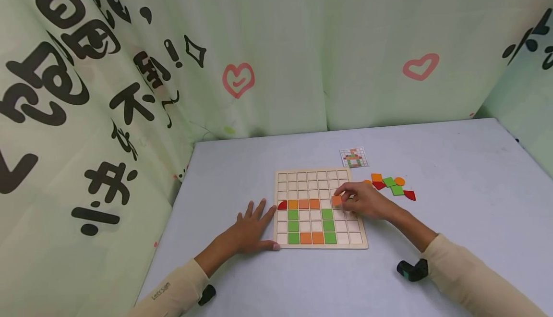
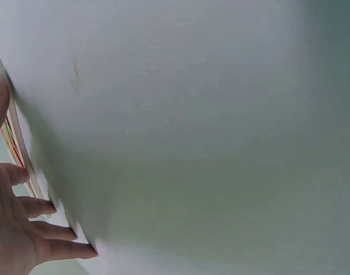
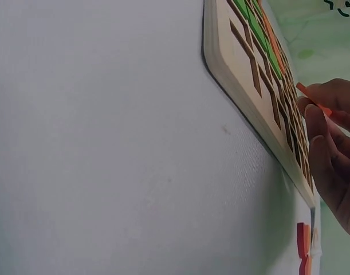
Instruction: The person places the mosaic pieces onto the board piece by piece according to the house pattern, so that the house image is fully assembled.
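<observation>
A wooden grid board (image 1: 358, 240) lies on the table, with green, orange and red tiles set in several of its squares. My right hand (image 1: 363, 199) pinches an orange square tile (image 1: 336, 201) between thumb and fingers, over the right part of the row that starts with the red tile (image 1: 282, 205). In the right wrist view the orange tile (image 3: 314, 99) appears edge-on, tilted above the grid. My left hand (image 1: 252, 230) is spread flat at the board's left edge, thumb and index fingertip right at the rim. Its fingers (image 2: 48, 229) are straight in the left wrist view.
A small printed pattern card (image 1: 354, 157) lies behind the board. Right of the board's far corner is a loose group of orange, green and red tiles, among them a green tile (image 1: 397, 190). A curtain (image 1: 285, 96) with writing and hearts hangs behind the table.
</observation>
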